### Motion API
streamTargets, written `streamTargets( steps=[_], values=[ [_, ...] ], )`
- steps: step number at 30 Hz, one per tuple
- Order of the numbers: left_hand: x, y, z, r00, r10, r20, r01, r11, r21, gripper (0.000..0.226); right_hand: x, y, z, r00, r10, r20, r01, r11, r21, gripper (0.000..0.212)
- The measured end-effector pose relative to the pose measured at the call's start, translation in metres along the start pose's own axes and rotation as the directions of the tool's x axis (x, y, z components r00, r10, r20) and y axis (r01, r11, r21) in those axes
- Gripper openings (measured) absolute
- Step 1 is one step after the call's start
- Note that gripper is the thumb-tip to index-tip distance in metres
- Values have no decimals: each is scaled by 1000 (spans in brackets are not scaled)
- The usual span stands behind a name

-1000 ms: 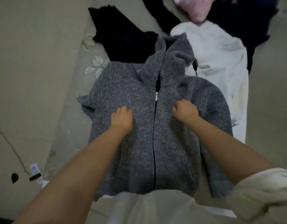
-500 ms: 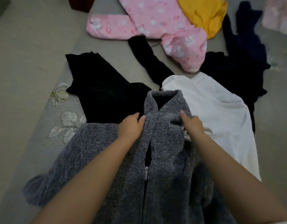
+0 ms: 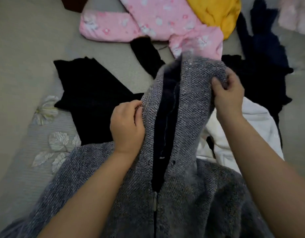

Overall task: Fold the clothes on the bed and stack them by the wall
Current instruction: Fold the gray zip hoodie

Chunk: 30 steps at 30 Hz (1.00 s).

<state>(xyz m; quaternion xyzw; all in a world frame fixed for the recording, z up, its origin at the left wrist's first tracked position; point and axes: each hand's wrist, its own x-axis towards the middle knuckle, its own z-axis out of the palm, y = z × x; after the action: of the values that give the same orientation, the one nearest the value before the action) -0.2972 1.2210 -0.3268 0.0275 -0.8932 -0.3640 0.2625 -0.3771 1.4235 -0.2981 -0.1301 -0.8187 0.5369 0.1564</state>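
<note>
A grey knitted zip jacket (image 3: 182, 194) lies front-up on the bed right below me, its zipper running down the middle. Its hood (image 3: 191, 93) is lifted and stretched away from me, showing the dark lining. My left hand (image 3: 126, 124) pinches the hood's left edge. My right hand (image 3: 228, 93) grips the hood's right edge, higher up. A black garment (image 3: 90, 100) lies to the left under the jacket, and a white garment (image 3: 247, 127) to the right.
Further up the bed lie a pink printed garment (image 3: 148, 21), a yellow one (image 3: 215, 12), a dark navy one (image 3: 265, 48) and a black sleeve (image 3: 144, 54). The grey bedspread (image 3: 28, 57) has embroidered leaves (image 3: 59, 140) at the left.
My hands moved from the jacket's chest up to the collar, then took the hood by both edges and lifted it out away from me. The view has tilted up the bed.
</note>
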Motion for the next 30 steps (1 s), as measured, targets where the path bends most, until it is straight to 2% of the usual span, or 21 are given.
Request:
streamTargets(
  steps=[1,2,4,5,7,9,11,14,16,18,20,22,23,25,28,30],
  values=[
    [2,-1,3,997,5,82,-10,997,71,20,3,2,5,999,20,47,-14,992,-129,41],
    [1,-3,7,975,-71,212,34,985,171,24,3,7,9,989,90,115,-52,952,-302,50],
    [-7,-4,16,839,-295,458,108,914,391,41,-6,24,10,930,313,193,-141,788,-599,58],
    [-15,-5,18,776,-340,531,88,893,442,48,-15,30,7,898,392,198,-173,730,-661,57],
    [-38,-2,17,729,-313,609,11,895,446,54,-42,40,-8,878,426,219,-180,717,-673,49],
    [-68,4,8,710,-260,655,-59,904,423,55,-78,49,-36,879,383,284,-102,733,-673,34],
    [-109,17,-7,668,-182,721,-131,925,355,55,-124,60,-77,894,344,286,-54,718,-694,26],
    [-174,39,-26,593,-1,805,-313,921,232,55,-203,80,-146,923,325,207,-54,640,-767,39],
    [-214,54,-35,527,53,848,-392,901,187,58,-256,91,-189,924,365,115,-128,577,-807,53],
    [-249,67,-43,423,43,905,-423,893,156,61,-304,97,-225,872,490,-15,-297,504,-811,70],
    [-282,71,-53,316,-13,949,-423,893,153,64,-347,102,-254,755,648,-97,-435,386,-813,85],
    [-310,70,-63,255,-126,959,-372,903,217,67,-379,107,-276,654,747,-123,-491,295,-820,92],
    [-321,67,-67,231,-166,959,-356,903,242,67,-389,110,-283,628,767,-131,-509,278,-815,92],
    [-332,64,-71,230,-191,954,-358,895,266,67,-396,116,-292,642,755,-134,-516,296,-804,90],
    [-336,65,-62,248,-206,947,-429,852,298,104,-374,130,-296,752,649,-113,-476,417,-775,86],
    [-331,71,-53,306,-181,935,-419,856,303,84,-343,139,-295,762,641,-92,-480,464,-745,78]
  ],
)
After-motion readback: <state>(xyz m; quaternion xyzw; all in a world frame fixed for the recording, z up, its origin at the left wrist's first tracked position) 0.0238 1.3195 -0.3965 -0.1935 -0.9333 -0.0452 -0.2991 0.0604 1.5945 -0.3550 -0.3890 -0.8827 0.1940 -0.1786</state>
